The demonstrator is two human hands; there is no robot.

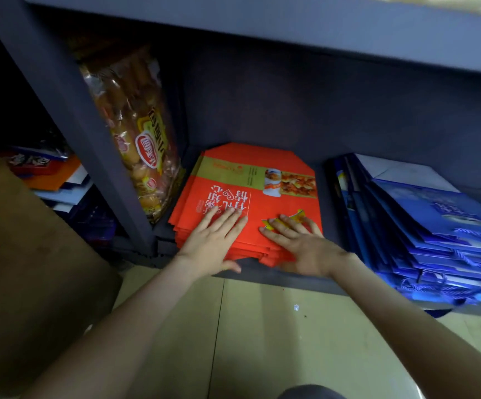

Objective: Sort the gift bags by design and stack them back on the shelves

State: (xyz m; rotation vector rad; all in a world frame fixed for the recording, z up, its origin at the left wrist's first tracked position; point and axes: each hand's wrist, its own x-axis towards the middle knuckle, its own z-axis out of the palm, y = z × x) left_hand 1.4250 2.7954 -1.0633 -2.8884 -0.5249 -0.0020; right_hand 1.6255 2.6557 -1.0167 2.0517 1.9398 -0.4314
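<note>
A stack of flat red gift bags with white characters and food pictures lies on the bottom shelf, in the middle. My left hand rests palm down on the stack's near left part, fingers spread, thumb at the stack's front edge. My right hand lies flat on the near right part, with its thumb under the stack's front edge. A slanted stack of blue gift bags with blue cord handles lies on the same shelf to the right, apart from the red stack.
A tall clear packet of bread rolls leans against the grey shelf upright just left of the red bags. More bags in orange, white and blue lie beyond the upright. A brown cardboard box stands at left on the tiled floor.
</note>
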